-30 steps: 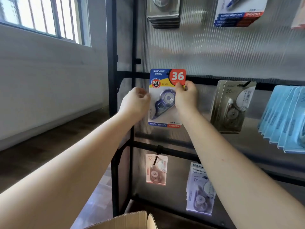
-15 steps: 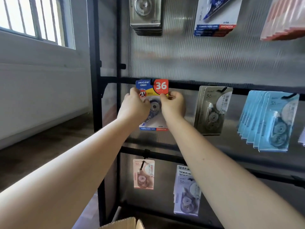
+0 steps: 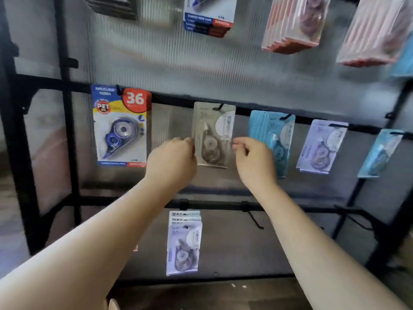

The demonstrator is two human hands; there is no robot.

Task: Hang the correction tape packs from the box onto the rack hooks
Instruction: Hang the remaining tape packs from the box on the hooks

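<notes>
Blue pack (image 3: 121, 126) hangs left of both hands' empty grips.

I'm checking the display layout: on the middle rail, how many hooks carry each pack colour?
Blue-and-yellow pack: 1
Grey pack: 1
Light blue packs: 2
Lavender packs: 1
Total: 5 hooks in view

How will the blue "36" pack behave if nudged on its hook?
The "36" pack hangs from one hook, so it would probably swing. Flat card with a blister: likely light and fairly stiff. Glossy front may be slippery.
</notes>
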